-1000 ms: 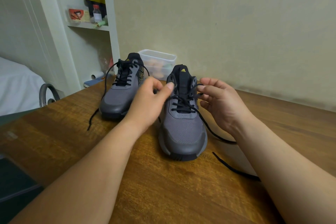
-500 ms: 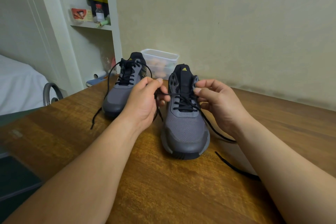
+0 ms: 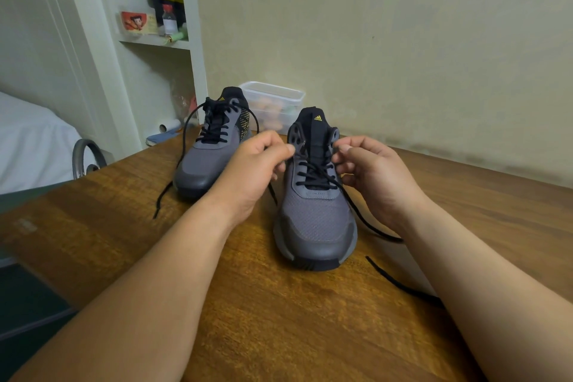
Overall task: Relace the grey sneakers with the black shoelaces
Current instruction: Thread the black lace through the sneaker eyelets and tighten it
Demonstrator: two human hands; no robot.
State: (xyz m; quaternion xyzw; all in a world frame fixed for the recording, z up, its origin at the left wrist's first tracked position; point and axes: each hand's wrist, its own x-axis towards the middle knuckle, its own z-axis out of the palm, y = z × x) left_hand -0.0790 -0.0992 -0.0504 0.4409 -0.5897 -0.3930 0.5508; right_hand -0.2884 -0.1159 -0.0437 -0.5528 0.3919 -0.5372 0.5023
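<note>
Pinching the black shoelace beside the upper eyelets, the left hand is closed. The right hand, fingers curled, pinches the opposite eyelet flap of the near grey mesh sneaker at frame centre on the brown wooden surface. The second grey sneaker stands upper left.

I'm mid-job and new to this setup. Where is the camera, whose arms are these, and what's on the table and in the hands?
There is no machine. A person works bare-handed, and the single picture comes from a camera on their head, looking down. Two grey sneakers stand on the wooden table. The far sneaker looks laced, with its ends loose. The near sneaker is partly laced. The left hand and right hand each pinch at its top eyelets, apparently holding the black lace. A plastic box sits behind.
</note>
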